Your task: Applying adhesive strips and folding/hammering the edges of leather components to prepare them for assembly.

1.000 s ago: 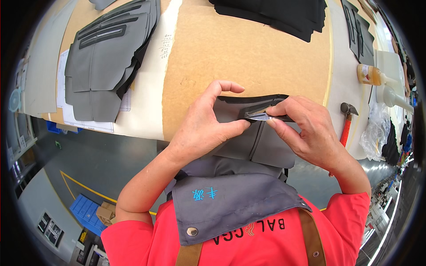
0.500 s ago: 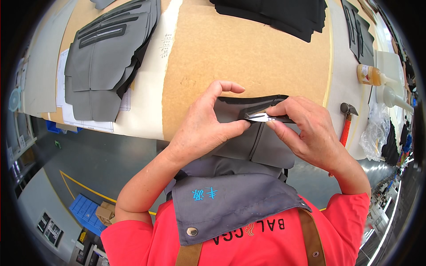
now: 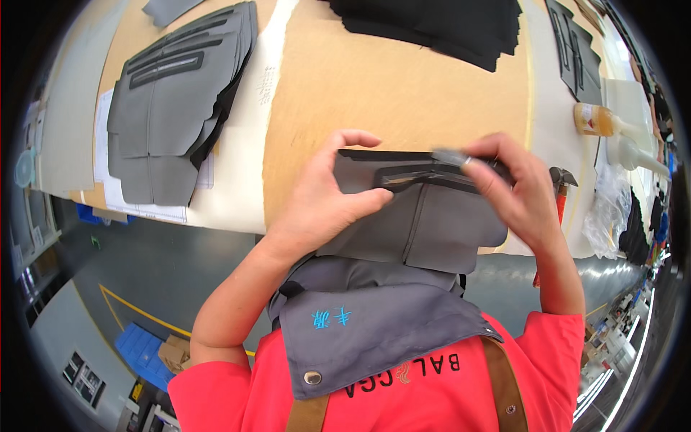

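Note:
My left hand (image 3: 324, 201) pinches the left side of a grey cut fabric piece (image 3: 425, 223) with a dark welt slit near its top, thumb across the front. My right hand (image 3: 515, 191) grips the piece's upper right edge, and a small shiny metal tool (image 3: 453, 157) shows between its fingertips at the slit. The piece hangs in front of my chest, over the edge of the brown cardboard-covered table (image 3: 374, 86).
A stack of grey cut panels (image 3: 173, 101) lies at the left on white paper. Black fabric pieces (image 3: 439, 25) sit at the far top. At the right are a hammer with a red handle (image 3: 560, 189), a glue bottle (image 3: 601, 122) and a plastic bag (image 3: 608, 216).
My right hand has slid rightward along the slit with the metal tool, and the fabric piece is stretched a little wider between both hands.

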A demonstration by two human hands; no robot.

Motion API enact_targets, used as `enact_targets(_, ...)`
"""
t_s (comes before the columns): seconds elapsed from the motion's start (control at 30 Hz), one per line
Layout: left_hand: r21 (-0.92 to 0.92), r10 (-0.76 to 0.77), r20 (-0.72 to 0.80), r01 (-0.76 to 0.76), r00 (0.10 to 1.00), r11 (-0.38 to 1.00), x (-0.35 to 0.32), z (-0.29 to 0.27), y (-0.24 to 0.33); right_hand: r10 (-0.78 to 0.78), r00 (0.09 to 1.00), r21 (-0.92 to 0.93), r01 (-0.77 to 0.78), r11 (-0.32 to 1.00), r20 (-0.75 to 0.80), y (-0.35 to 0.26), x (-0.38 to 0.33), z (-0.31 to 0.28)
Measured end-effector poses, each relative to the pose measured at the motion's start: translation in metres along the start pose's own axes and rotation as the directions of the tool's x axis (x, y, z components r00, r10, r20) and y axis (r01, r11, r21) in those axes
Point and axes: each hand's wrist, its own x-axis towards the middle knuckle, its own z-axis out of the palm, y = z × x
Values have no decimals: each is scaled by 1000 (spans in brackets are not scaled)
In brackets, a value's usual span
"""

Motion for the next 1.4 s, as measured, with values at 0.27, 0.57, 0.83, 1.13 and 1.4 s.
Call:
enact_targets(0.27,14,-111,31,111,993,994,9,-27,15,-223,925,-561,14,828,-307,73,-10,-15)
enact_targets(0.57,-211,-198,-21,190,980,959,-4,-53,2,234,935,290,-310,906,268,71,-15,-12)
enact_targets(0.83,-312,-131,-26,116,991,943,-8,-51,-1,507,808,804,-500,322,299,36,-37,18)
enact_targets(1.13,-519,-254,67,251,965,817,-15,-62,-16,512,812,900,-407,153,280,36,-44,25)
enact_targets(1.4,-782,-61,234,225,970,581,-33,-63,-39,307,889,939,-340,-56,340,8,-48,0)
